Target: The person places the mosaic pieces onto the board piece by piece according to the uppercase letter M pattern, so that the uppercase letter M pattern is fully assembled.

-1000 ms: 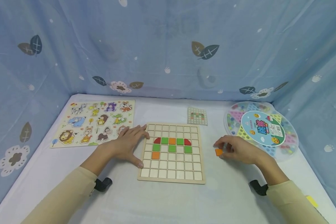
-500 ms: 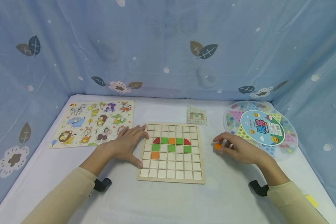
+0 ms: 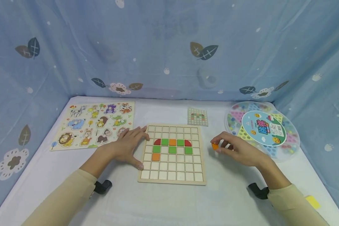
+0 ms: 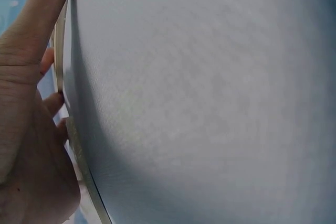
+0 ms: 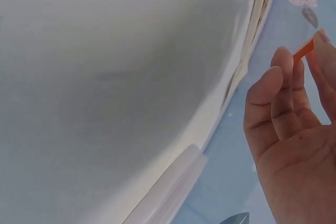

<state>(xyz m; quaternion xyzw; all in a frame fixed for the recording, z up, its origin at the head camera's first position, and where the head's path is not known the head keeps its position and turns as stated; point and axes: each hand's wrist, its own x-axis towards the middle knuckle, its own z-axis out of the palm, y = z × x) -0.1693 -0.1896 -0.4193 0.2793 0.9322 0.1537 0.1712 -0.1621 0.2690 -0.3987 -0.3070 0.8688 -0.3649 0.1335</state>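
My right hand (image 3: 237,149) pinches a small orange square tile (image 3: 215,146) between thumb and fingertips, just right of the wooden grid board (image 3: 172,182). The right wrist view shows that orange tile (image 5: 303,50) edge-on, clear of the table. Spread along the board's left edge, my left hand (image 3: 127,147) touches the frame with its fingertips and thumb tip. On the board, red quarter-round tiles (image 3: 187,143), several green tiles (image 3: 172,150) and two orange tiles (image 3: 156,156) lie in the cells; the others are plain wood.
Behind the board lies a small pattern card (image 3: 197,117) with a similar coloured figure. An animal puzzle board (image 3: 93,125) is at the back left. A round marble game box (image 3: 262,128) sits at the back right, close to my right hand. A yellow piece (image 3: 312,202) lies near the right sleeve.
My right hand has picked up the orange tile from the table, tilted it and moved slightly left toward the board. The left hand stays in place.
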